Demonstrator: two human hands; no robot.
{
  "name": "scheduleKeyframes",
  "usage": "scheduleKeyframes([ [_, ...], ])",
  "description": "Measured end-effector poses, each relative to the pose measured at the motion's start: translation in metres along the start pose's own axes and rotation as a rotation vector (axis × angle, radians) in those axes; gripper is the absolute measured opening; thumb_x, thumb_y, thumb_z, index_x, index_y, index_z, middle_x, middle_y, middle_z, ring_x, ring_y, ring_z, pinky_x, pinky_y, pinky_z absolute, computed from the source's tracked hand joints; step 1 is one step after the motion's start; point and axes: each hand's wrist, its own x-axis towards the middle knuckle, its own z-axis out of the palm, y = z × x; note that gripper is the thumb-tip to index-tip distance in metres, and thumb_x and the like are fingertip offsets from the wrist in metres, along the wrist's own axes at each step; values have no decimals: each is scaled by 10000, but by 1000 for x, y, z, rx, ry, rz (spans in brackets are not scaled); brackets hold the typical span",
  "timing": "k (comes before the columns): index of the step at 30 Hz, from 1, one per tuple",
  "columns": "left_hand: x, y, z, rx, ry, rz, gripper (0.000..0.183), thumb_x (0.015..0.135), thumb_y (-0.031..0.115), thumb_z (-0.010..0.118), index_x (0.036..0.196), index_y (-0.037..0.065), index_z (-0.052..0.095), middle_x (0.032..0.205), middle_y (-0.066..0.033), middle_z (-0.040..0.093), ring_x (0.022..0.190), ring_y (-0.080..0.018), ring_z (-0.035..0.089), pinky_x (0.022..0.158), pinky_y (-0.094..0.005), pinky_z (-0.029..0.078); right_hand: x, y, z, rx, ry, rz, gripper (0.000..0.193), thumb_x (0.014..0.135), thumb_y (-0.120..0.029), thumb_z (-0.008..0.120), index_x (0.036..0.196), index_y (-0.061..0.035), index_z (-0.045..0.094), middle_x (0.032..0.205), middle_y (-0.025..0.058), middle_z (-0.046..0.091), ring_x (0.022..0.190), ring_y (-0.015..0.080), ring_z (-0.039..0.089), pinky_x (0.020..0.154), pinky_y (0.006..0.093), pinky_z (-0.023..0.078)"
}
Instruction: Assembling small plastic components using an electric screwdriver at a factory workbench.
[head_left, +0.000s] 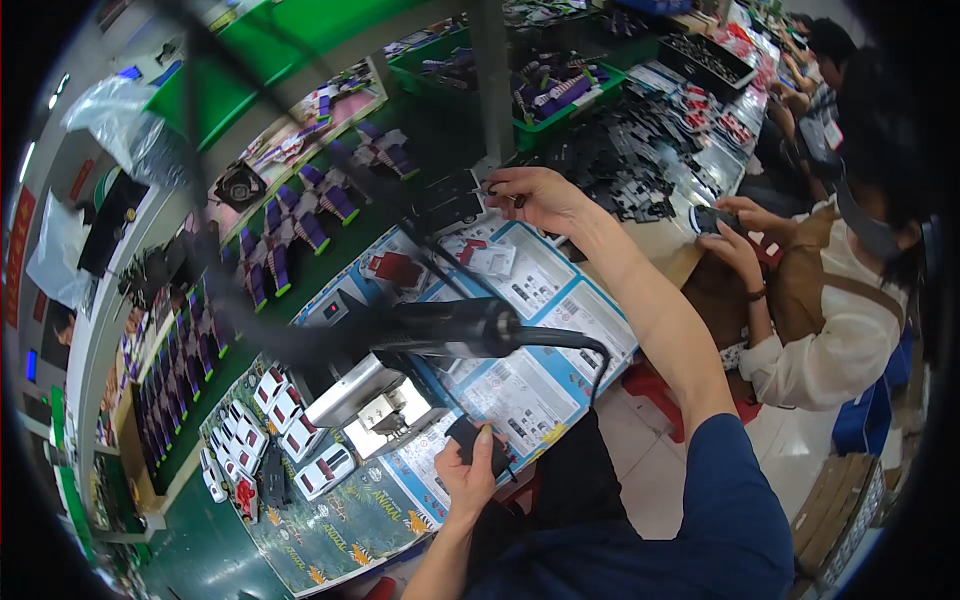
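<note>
Near the table's front edge, my left hand is closed on a flat black plastic part, thumb on top. My right hand reaches far forward, its fingers pinched at the edge of a pile of black toy-car base pieces. Something small and dark shows at those fingertips, too small to name. Between the hands stands a machine with a shiny metal fixture. Several white toy car bodies sit left of it. A dark red piece and a white-and-red piece lie beyond it.
A black cable-fed tool hangs blurred across the middle. Heaped black parts and a green crate of purple pieces lie farther off. A co-worker sits at the right, holding a dark part. Rows of purple-and-green toys line the left.
</note>
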Motion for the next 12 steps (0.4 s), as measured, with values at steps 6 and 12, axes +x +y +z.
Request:
scheduleKeyframes([
  [6,-2,-4,5,106,37,45,208,957,151,611,1012,-46,649,791,-86,706,682,-101,624,645,-238,510,13,0,-34,133,72,-46,136,935,-72,580,997,45,614,949,136,625,868,242,645,746,360,537],
  [12,-3,-6,6,160,53,54,201,970,171,610,1061,-4,651,797,-75,693,656,-78,582,616,-215,462,27,-6,-41,170,60,-37,229,945,-100,564,1090,76,560,1076,209,564,1011,347,635,883,483,556],
])
